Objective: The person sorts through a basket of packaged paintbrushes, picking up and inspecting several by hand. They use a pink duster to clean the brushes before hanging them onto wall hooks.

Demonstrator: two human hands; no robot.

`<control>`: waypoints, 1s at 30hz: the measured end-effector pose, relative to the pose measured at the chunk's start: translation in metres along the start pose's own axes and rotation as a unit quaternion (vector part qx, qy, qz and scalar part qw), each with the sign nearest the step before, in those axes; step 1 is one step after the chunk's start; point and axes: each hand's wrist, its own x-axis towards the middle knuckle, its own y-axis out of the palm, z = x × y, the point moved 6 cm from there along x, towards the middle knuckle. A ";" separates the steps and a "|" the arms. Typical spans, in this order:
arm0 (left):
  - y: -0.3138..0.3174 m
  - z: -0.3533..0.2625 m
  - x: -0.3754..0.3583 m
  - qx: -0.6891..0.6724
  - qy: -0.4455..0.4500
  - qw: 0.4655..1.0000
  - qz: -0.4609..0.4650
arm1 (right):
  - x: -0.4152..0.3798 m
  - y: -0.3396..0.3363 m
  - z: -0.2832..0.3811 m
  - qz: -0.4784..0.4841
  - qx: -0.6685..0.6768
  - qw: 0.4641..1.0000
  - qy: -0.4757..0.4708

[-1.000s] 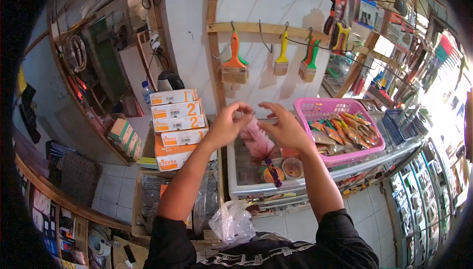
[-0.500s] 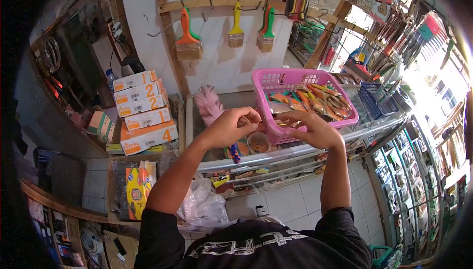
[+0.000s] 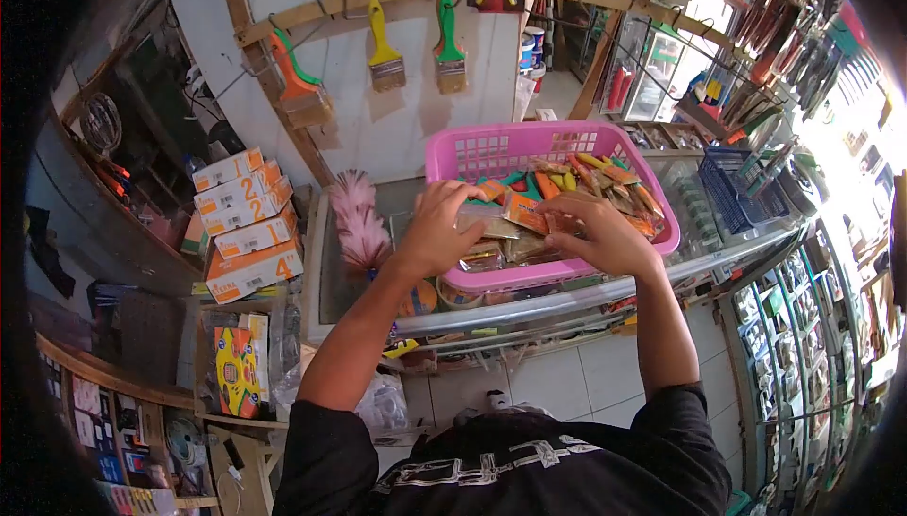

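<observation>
A pink plastic basket (image 3: 652,152) stands on the glass counter, heaped with paintbrushes in clear packets, many with orange handles. Over its near left part, my left hand (image 3: 436,230) has its fingers and thumb curled around the left end of a packaged paintbrush (image 3: 522,212) with an orange label. At the label end, my right hand (image 3: 605,235) closes its fingers on the same packet from the right. More packaged brushes lie beneath both hands. A pink feather duster (image 3: 359,223) is left of the basket, by my left forearm.
White and orange boxes (image 3: 253,267) are stacked at the left. Loose paintbrushes (image 3: 385,48) hang from hooks on a wooden rail. Right of the pink basket sits a blue basket (image 3: 742,190). The counter's metal front edge (image 3: 529,308) runs below my hands.
My view has shifted right, toward the basket. Both hands have moved from above its near left edge to the brushes inside and closed on a packet.
</observation>
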 end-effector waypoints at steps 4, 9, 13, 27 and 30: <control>0.001 -0.020 -0.006 0.127 -0.001 0.991 0.039 | 0.023 0.011 -0.006 0.057 -0.005 0.997 -0.057; 0.008 -0.024 0.003 0.224 -0.053 0.969 0.085 | 0.060 0.035 -0.021 0.171 -0.074 0.974 -0.130; 0.008 -0.017 0.006 0.180 -0.088 0.973 0.114 | 0.078 0.051 -0.031 0.232 -0.154 0.949 -0.147; -0.008 -0.018 0.003 0.024 -0.080 0.996 -0.032 | 0.098 0.051 -0.038 0.159 -0.101 0.962 -0.195; -0.008 -0.013 0.001 -0.059 -0.116 0.990 -0.053 | 0.099 0.038 -0.031 0.121 -0.081 0.966 -0.214</control>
